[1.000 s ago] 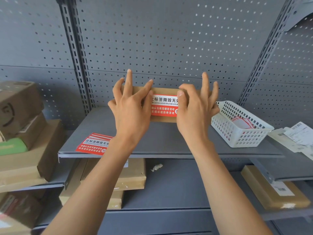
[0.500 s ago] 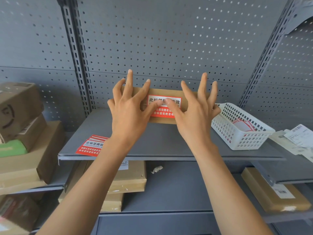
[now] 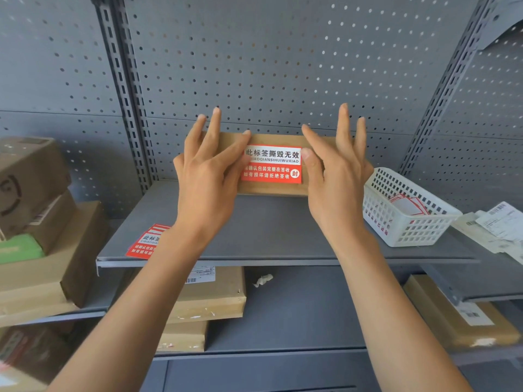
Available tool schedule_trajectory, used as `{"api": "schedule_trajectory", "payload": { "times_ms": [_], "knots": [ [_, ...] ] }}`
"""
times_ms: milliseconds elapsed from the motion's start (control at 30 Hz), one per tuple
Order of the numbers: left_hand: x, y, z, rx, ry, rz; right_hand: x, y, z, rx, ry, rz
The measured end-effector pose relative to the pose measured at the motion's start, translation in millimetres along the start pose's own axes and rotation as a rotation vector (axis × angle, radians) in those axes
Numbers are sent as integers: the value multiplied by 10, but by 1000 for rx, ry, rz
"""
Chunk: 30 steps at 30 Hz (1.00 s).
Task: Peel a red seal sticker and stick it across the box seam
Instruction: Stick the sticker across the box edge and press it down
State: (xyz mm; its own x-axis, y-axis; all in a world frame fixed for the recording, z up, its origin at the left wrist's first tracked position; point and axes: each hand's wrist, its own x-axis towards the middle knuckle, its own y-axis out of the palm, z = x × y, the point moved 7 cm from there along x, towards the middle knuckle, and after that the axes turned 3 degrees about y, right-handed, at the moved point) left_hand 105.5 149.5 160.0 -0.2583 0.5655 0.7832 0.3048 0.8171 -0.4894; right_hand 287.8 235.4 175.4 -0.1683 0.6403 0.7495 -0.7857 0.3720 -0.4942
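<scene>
One box (image 3: 271, 188) stands at centre frame on the grey shelf (image 3: 268, 230), its front face toward the camera and its long axis running left to right across the frame. One red and white sticker (image 3: 272, 164) lies flat on that face, long axis also left to right, text upright and readable, white band on top and red band below; the seam under it cannot be made out. Left hand (image 3: 208, 176): fingers spread and extended, not curled round anything, thumb tip pressed on the sticker's left edge, other fingers lying over the left part of the box and reaching past its top edge. Right hand (image 3: 335, 179): likewise splayed, grasping nothing, thumb tip at the sticker's right edge, fingers over the right end of the box. Both forearms enter from the lower frame. At lower left of the shelf, near its front lip, a small stack of spare stickers (image 3: 147, 241), partly covered by the left forearm; at least two layers show, exact count not readable. One white basket (image 3: 407, 219) sits at right of the shelf, just beside the right hand, holding red-edged slips, number unclear. Lower centre, two parcels (image 3: 209, 298) stacked on the shelf below. Left edge of frame, several cartons (image 3: 34, 199) piled. Lower right, one flat parcel (image 3: 458, 315) with a white label. Behind everything, grey pegboard (image 3: 254, 66).
</scene>
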Motion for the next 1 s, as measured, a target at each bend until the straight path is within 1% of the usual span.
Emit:
{"api": "schedule_trajectory", "payload": {
  "times_ms": [67, 233, 400, 700, 867, 1000],
  "knots": [
    [1, -5, -10, 21, 11, 6, -15, -4, 15, -10, 11, 22],
    [8, 5, -89, 108, 54, 38, -68, 37, 84, -160, 5, 81],
    [-7, -1, -52, 116, 106, 26, -60, 48, 55, -124, -11, 120],
    [-51, -50, 10, 104, 131, 27, -45, 8, 23, -10, -91, 162],
    [-81, -59, 32, 104, 182, 37, -68, 5, 4, -5, -99, 168],
    [-84, -78, 26, 116, 167, 25, -91, 4, 36, -17, -85, 175]
  ]
}}
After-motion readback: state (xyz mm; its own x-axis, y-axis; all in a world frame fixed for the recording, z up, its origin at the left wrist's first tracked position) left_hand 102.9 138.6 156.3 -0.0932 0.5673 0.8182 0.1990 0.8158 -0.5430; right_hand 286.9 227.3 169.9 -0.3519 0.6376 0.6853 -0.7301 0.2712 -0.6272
